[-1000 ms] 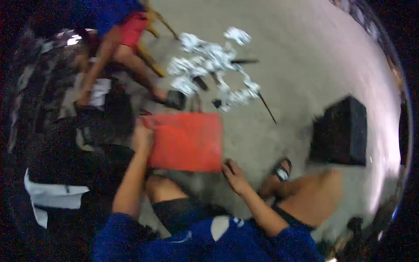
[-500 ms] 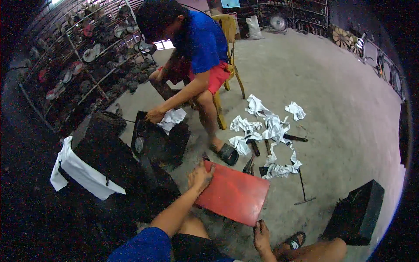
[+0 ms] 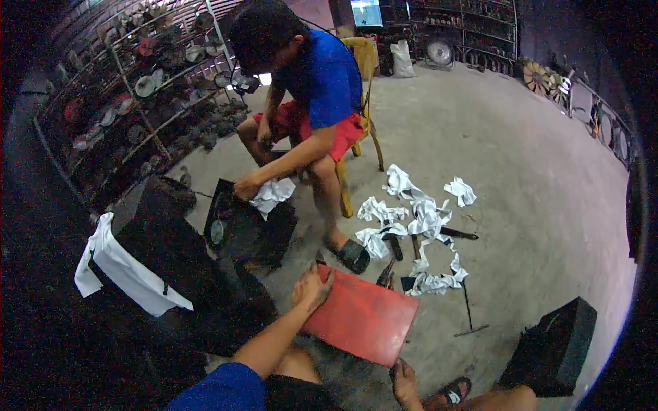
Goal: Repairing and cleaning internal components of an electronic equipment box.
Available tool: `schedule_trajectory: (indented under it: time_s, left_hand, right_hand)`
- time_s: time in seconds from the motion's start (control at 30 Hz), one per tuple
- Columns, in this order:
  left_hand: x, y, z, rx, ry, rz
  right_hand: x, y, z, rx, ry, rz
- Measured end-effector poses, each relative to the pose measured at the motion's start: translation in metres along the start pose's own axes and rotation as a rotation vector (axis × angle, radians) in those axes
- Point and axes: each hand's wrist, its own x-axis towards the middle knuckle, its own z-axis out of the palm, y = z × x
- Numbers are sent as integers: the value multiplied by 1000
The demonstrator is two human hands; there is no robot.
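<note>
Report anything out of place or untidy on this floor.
Several crumpled white cloths lie strewn on the grey concrete floor beyond the flat red rectangular panel, among long dark tools; they look dropped rather than arranged.

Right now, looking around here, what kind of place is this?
It looks like a repair workshop, though I can't be sure: there's a rack crowded with round parts, and white rags lie near a T-shaped tool on the floor.

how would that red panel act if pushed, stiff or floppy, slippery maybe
The red panel is probably stiff: its face looks flat between left hand and right hand. Its smooth, faintly shiny surface could make it somewhat slippery.
</note>
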Motion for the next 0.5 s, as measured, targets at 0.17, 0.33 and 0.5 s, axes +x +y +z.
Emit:
schedule_trajectory:
  time_s: [0.17, 0.33, 0.5]
  left_hand:
    - [3, -3, 4, -22, -30, -13]
    - [10, -13, 12, -13, -15, -2]
    - [10, -14, 16, -3, -54, -30]
  right_hand:
    - [-14, -35, -9, -11, 82, -91]
    - [-11, -37, -14, -26, 59, -135]
    - [-1, 10, -4, -103, -86, 72]
